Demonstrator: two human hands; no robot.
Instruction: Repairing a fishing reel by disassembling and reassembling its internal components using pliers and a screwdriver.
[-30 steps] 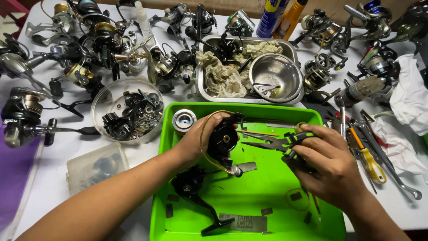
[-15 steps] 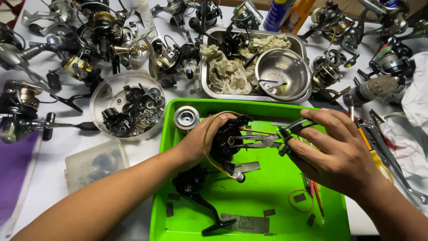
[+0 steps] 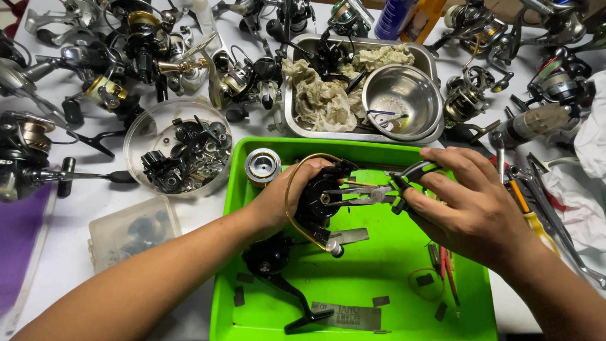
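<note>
Two hands work over the green tray (image 3: 252, 303): the left hand (image 3: 281, 199) wraps the black spinning reel (image 3: 319, 202) at centre, the right hand (image 3: 470, 208) at three o'clock squeezes needle-nose pliers (image 3: 366, 194). Likely dense, stiff, greasy — grip the body, not the thin wire bail.

Your left hand (image 3: 278, 199) and right hand (image 3: 470, 208) are both bare: no gloves, rings, watch or wristband in view. Both forearms are bare too, right up to where they leave the picture, so no sleeve or cuff shows anywhere. Your left forearm enters from the lower left corner, your right from the lower right. Nails on your right fingers (image 3: 451, 165) look short and plain, no polish. No tape, bandage, marking or strap on either hand or arm. Nothing else of you is visible.
</note>
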